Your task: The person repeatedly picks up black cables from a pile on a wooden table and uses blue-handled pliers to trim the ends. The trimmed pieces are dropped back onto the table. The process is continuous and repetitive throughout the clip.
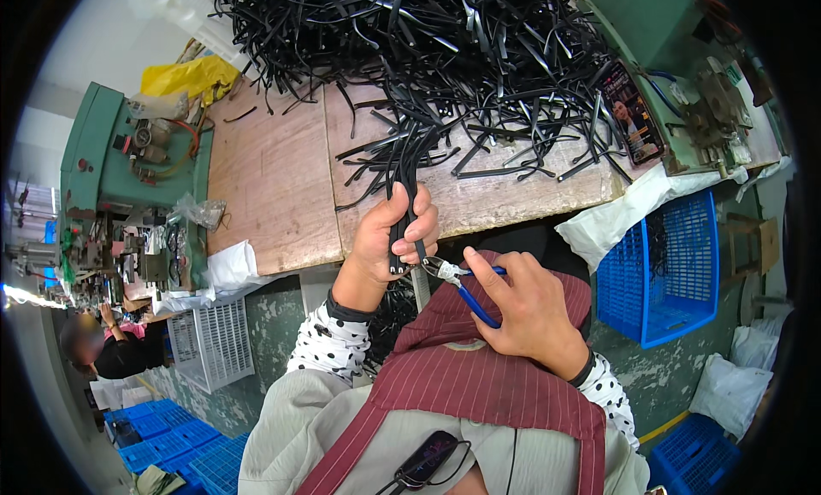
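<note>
My left hand (382,234) is closed around a bunch of black eyeglass temples (407,160), their curved tips fanning toward the table and their other ends pointing down at me. My right hand (532,311) grips blue-handled cutting pliers (473,302). The pliers' jaws are at the lower end of one temple that sticks out of the bunch; whether they touch it is too small to tell. Beyond my hands, a large heap of loose black temples (445,42) covers the far part of the wooden table (274,170), with several strewn toward its near edge.
Green machines (96,144) stand left and right of the table. A phone (631,112) with a lit screen is at the right. Below are a blue crate (609,281) and a white crate (214,345). A yellow bag (190,76) lies far left. Another person (128,350) is at the left.
</note>
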`<state>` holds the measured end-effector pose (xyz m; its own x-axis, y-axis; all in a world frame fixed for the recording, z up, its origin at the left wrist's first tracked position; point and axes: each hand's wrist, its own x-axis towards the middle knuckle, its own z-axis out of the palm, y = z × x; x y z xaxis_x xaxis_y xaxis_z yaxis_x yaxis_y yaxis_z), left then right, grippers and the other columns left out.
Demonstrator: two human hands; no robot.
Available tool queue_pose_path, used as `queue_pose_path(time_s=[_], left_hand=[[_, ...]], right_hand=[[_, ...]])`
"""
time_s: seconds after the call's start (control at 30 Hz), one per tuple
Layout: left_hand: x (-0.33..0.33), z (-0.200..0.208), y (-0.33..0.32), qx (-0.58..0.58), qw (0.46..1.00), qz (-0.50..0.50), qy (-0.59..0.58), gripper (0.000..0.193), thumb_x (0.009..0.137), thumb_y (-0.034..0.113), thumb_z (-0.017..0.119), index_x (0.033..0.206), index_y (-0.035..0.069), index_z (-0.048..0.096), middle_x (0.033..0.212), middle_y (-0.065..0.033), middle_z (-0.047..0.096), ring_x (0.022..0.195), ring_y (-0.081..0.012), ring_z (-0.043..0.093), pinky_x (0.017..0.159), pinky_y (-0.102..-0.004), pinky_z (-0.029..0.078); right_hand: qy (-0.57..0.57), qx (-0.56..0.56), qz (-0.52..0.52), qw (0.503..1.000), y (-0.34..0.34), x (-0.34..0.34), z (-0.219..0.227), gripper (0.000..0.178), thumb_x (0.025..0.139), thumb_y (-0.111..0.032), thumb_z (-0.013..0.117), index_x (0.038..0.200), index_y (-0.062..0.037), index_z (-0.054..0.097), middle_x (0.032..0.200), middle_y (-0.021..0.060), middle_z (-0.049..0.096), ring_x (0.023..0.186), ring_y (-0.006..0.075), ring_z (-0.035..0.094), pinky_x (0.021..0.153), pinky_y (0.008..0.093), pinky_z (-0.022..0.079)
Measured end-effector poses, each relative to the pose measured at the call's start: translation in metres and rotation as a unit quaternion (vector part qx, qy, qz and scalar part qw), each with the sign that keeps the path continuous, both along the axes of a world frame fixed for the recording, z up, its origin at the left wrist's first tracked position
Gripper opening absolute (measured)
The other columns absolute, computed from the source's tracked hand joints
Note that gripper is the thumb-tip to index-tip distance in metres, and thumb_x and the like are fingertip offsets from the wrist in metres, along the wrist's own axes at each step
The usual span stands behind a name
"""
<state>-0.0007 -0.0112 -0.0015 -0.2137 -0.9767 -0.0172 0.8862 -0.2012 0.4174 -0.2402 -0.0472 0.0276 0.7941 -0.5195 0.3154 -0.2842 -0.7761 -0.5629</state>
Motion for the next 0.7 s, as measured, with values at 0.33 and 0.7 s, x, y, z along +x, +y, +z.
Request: queue_pose_path(time_s=[0.33,0.7], left_hand=[[-0.044,0.004,0.015,-0.137,0.855,0.413,-0.281,0.036,0.1,0.042,0.05,0.097,0.007,0.044,0.069,-0.0071,0.049,0.049,-0.0098,0.041,0.047,-0.0237,0.038],[-0.063,0.005,0.023,-0.041,0.828,0.458,-0.321,0.023,0.102,0.027,0.05,0.098,0.005,0.046,0.076,-0.0096,0.055,0.053,-0.0099,0.044,0.049,-0.0223,0.039]], right_hand=[[-0.035,0.124,0.0,0.992,0.0,-0.005,-0.009,0.08,0.061,-0.014,0.079,0.137,-0.0104,0.053,0.085,0.0098,0.054,0.071,0.026,0.059,0.063,0.0349,0.05],[0.004,0.266,0.02,0.964,0.0,-0.012,-0.015,0.077,0.068,-0.017,0.078,0.14,-0.0128,0.05,0.079,0.0102,0.056,0.069,0.0256,0.06,0.064,0.0356,0.052]])
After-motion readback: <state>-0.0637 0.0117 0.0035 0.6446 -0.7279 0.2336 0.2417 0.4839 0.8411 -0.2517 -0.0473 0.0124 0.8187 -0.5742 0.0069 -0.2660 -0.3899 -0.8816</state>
